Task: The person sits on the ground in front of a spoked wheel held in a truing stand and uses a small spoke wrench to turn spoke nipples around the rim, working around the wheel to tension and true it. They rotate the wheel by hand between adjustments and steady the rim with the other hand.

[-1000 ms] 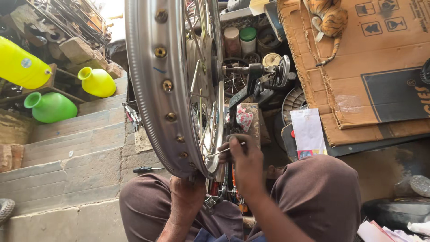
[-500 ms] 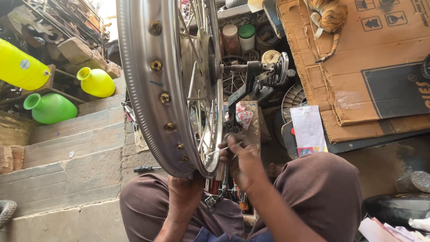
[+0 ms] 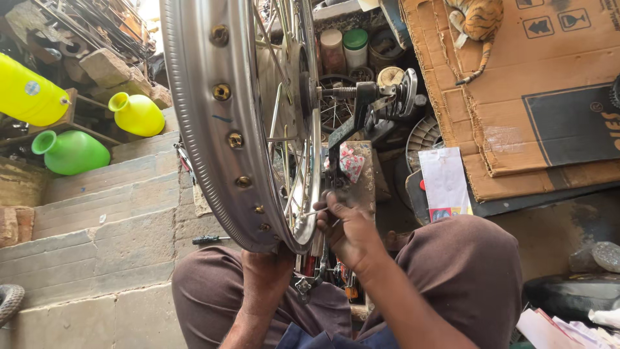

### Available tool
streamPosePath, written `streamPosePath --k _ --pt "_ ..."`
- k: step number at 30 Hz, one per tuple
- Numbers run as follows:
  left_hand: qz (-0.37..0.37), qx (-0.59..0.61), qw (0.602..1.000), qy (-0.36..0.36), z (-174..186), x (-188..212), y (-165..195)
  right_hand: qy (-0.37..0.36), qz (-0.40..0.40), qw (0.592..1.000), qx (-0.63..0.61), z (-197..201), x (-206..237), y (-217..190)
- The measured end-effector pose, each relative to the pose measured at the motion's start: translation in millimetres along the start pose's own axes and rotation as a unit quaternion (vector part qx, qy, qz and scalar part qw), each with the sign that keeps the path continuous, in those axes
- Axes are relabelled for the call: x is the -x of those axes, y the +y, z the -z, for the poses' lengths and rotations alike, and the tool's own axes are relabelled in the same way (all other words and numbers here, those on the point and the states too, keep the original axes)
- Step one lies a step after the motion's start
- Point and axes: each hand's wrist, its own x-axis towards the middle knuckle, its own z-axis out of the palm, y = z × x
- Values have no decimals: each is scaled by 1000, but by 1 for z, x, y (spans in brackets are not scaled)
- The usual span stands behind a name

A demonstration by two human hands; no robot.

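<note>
Head view: the left hand (image 3: 268,271) cups the bottom of a spoked wheel rim (image 3: 213,123) from below, while the right hand (image 3: 342,226) pinches a thin tool at a spoke — fingers closed. Beyond lie stone steps (image 3: 97,213), green and yellow jugs (image 3: 71,152), and cardboard (image 3: 516,97).

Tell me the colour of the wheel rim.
Shiny silver metal, with brass-coloured spoke nipples; the wheel rim shows in the head view.
</note>
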Motion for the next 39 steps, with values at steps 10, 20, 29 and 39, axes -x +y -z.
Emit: streamPosePath --k 10,20,29,39 --pt "-33 -103 994 -8 3 -5 4 -68 550 693 460 -2 30 10" --pt "-33 -55 998 11 5 -1 5 10 225 967 122 5 16 11" --pt "-59 10 998 6 4 1 3 -6 33 999 -13 3 -1 8" --pt "-88 -54 995 8 5 -2 1 -55 433 811 390 7 30 18"
